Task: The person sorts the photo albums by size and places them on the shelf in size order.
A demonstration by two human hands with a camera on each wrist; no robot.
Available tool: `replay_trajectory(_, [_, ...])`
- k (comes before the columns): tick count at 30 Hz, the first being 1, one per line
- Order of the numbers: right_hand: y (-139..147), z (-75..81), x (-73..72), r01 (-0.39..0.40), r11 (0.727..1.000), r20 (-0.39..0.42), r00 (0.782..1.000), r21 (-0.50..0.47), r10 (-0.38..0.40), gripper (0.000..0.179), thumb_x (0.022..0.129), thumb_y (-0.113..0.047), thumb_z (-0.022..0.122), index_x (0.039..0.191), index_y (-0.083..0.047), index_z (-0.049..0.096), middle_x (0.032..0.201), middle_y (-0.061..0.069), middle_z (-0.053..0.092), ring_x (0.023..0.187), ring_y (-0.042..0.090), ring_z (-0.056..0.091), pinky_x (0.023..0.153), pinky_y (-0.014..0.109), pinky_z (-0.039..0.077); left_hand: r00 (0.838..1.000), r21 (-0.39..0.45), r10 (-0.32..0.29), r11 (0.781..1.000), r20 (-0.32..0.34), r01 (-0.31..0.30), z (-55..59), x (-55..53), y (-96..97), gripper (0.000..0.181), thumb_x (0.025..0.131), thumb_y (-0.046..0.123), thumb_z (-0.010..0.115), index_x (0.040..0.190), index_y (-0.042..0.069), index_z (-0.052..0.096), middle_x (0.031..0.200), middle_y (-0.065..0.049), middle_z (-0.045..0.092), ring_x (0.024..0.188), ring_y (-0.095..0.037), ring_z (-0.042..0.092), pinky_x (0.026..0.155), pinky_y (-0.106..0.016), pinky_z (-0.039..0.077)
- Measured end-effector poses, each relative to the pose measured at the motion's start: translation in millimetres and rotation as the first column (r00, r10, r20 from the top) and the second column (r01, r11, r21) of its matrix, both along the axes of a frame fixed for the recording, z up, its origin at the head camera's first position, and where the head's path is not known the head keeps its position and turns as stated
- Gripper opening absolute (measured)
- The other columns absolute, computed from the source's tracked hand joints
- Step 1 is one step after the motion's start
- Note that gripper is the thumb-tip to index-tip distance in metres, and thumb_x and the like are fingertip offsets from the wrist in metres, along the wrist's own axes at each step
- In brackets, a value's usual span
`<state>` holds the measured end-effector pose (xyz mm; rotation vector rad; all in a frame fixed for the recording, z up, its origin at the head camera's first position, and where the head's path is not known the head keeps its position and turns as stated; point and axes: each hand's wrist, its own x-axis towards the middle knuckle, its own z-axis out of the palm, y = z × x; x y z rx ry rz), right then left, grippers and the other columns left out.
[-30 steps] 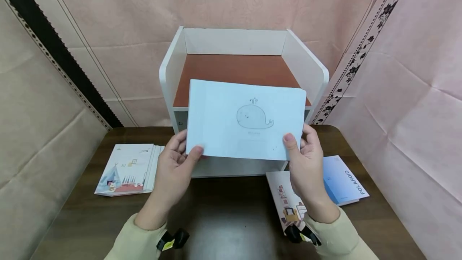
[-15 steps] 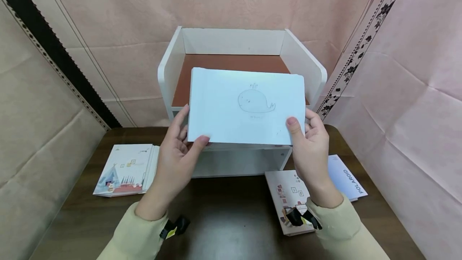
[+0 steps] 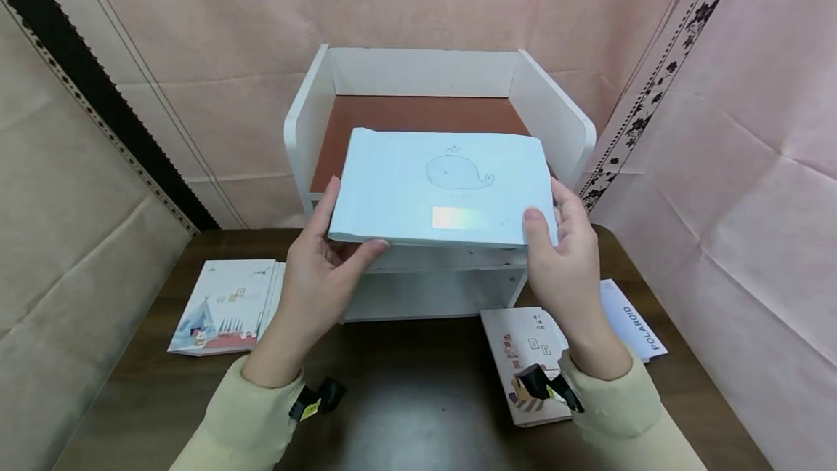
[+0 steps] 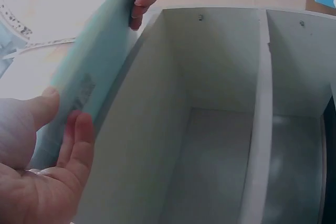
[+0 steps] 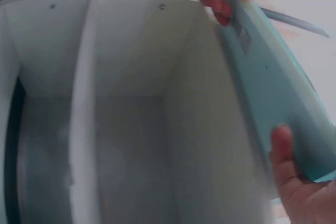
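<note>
A light blue book (image 3: 451, 195) with a small whale drawn on its cover is held level between my two hands, tilted back, in front of the white shelf's brown top. My left hand (image 3: 317, 267) pinches its lower left corner, thumb in front and fingers behind. At the lower right edge, my right hand (image 3: 565, 267) grips it the same way, the thumb lying on the cover. Both wrist views show the back of the book (image 4: 100, 61) with a small printed label, close over the shelf's front edge. The fingers behind it are partly hidden in the head view.
The white shelf (image 3: 425, 295) has raised sides and divided compartments below. Left of it on the dark table (image 3: 405, 398) lies a stack of white books (image 3: 225, 304). On the right lie a white book (image 3: 516, 340) and a blue book marked POLAROID (image 3: 631, 318), partly covered by my right arm.
Both hands have raised the light blue book and moved it away from me toward the shelf top. Its cover has tipped back, so it now looks flatter.
</note>
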<state>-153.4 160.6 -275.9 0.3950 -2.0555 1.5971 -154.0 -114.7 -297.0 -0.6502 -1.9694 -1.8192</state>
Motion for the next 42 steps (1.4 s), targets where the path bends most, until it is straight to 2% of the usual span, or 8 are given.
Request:
replay_trajectory(8, [-2.2,0.0,-5.7,0.042,0.999,-0.026,0.999,0.011,-0.041,0.053,0.100,-0.025,0.054,0.144,-0.003,0.035,0.138,0.007,0.052,0.123,0.015,0.051,0.098,0.030,0.044,0.995,-0.038,0.097,0.995,0.017,-0.096,2.5,-3.1,3.5,0.087,0.085,0.015,0.076,0.154,0.013,0.023,0.144,0.000,0.044,0.113,-0.017,0.056,0.091,-0.025,0.049])
replay_trajectory(14, [1.8,-8.0,-11.1,-0.122,0.992,-0.033,0.992,0.011,0.122,0.060,0.097,-0.015,0.060,0.148,-0.002,0.030,0.141,0.010,0.046,0.123,0.022,0.050,0.097,0.025,0.044,0.979,-0.075,0.204,0.976,-0.029,-0.205,0.4,-7.3,3.3,0.083,0.087,0.021,0.074,0.153,0.013,0.025,0.136,-0.001,0.051,0.103,-0.014,0.061,0.087,-0.024,0.051])
replay_trajectory(17, [2.1,-10.0,-14.6,-0.159,0.987,-0.025,0.987,0.016,0.159,0.064,0.096,-0.014,0.061,0.150,-0.002,0.027,0.142,0.011,0.044,0.122,0.023,0.051,0.098,0.027,0.043,0.982,-0.073,0.186,0.980,-0.029,-0.188,0.1,-9.3,2.2,0.080,0.090,0.019,0.071,0.154,0.015,0.023,0.136,-0.003,0.051,0.105,-0.015,0.062,0.088,-0.024,0.051])
replay_trajectory(23, [-1.3,-5.6,-19.1,-0.070,0.997,-0.004,0.998,-0.016,0.070,0.061,0.095,-0.017,0.064,0.146,0.000,0.036,0.124,0.015,0.059,0.091,0.028,0.066,0.084,0.026,0.053,0.995,-0.048,0.103,0.994,-0.001,-0.103,2.8,-16.7,3.7,0.074,0.095,0.018,0.063,0.154,0.017,0.019,0.113,-0.009,0.063,0.087,-0.025,0.069,0.081,-0.027,0.054])
replay_trajectory(29, [-9.5,8.6,-16.9,0.034,0.999,0.039,0.999,-0.012,-0.034,0.058,0.095,-0.019,0.064,0.143,0.004,0.040,0.100,0.022,0.068,0.072,0.029,0.067,0.066,0.026,0.056,0.990,-0.068,0.142,0.988,0.008,-0.141,4.1,-25.2,5.3,0.065,0.100,0.024,0.056,0.154,0.016,0.021,0.090,-0.007,0.070,0.076,-0.016,0.070,0.078,-0.027,0.055])
replay_trajectory(32, [-12.6,11.7,-18.6,0.080,0.997,0.047,0.996,-0.001,-0.080,0.058,0.095,-0.022,0.064,0.142,0.004,0.041,0.089,0.023,0.069,0.066,0.028,0.067,0.060,0.026,0.055,0.986,-0.085,0.165,0.983,0.037,-0.162,15.3,-21.1,9.1,0.060,0.102,0.021,0.052,0.153,0.010,0.022,0.086,-0.012,0.071,0.076,-0.020,0.070,0.077,-0.027,0.056])
replay_trajectory(36, [-13.4,12.6,-20.9,0.114,0.993,0.050,0.992,0.016,-0.115,0.057,0.096,-0.025,0.062,0.142,0.003,0.043,0.082,0.021,0.069,0.063,0.026,0.067,0.058,0.024,0.054,0.978,-0.092,0.189,0.979,0.092,-0.180,31.8,-13.4,14.4,0.057,0.102,0.015,0.050,0.151,0.002,0.024,0.085,-0.019,0.070,0.073,-0.027,0.070,0.071,-0.029,0.057])
replay_trajectory(42, [-10.3,11.6,-26.3,0.142,0.988,0.053,0.988,0.060,-0.145,0.056,0.098,-0.028,0.060,0.141,0.003,0.044,0.074,0.018,0.069,0.061,0.021,0.068,0.059,0.023,0.054,0.972,-0.086,0.208,0.976,0.110,-0.199,34.4,-14.8,15.3,0.054,0.102,0.016,0.050,0.150,0.003,0.028,0.084,-0.021,0.070,0.068,-0.030,0.069,0.065,-0.031,0.058])
